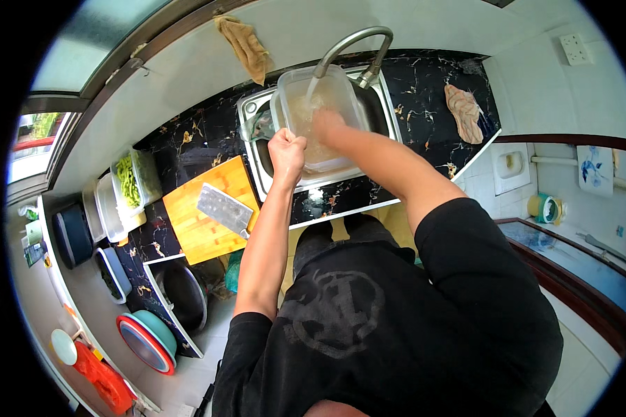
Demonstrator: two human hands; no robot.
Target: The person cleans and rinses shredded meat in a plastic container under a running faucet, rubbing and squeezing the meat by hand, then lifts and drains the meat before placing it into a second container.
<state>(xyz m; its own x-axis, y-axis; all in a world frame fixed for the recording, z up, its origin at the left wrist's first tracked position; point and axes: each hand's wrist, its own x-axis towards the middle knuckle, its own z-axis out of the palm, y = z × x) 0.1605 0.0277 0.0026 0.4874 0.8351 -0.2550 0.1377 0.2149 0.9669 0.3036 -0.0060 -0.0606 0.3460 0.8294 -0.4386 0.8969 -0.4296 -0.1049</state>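
My left hand (287,151) is closed on the near left rim of a clear plastic tub (347,86) that rests over the steel sink (393,117). My right hand (327,124) is inside the tub, its fingers hidden or blurred in cloudy, bubbly water. Water runs from the curved metal faucet (350,40) into the tub. Beside the sink on the left, a cleaver (224,208) lies on a wooden cutting board (188,195).
Food containers, one with green vegetables (128,180), stand left of the board. Stacked basins (146,344) and a wok (180,297) are at lower left. A crumpled cloth (464,113) lies on the right counter; a brown rag (244,46) hangs on the wall.
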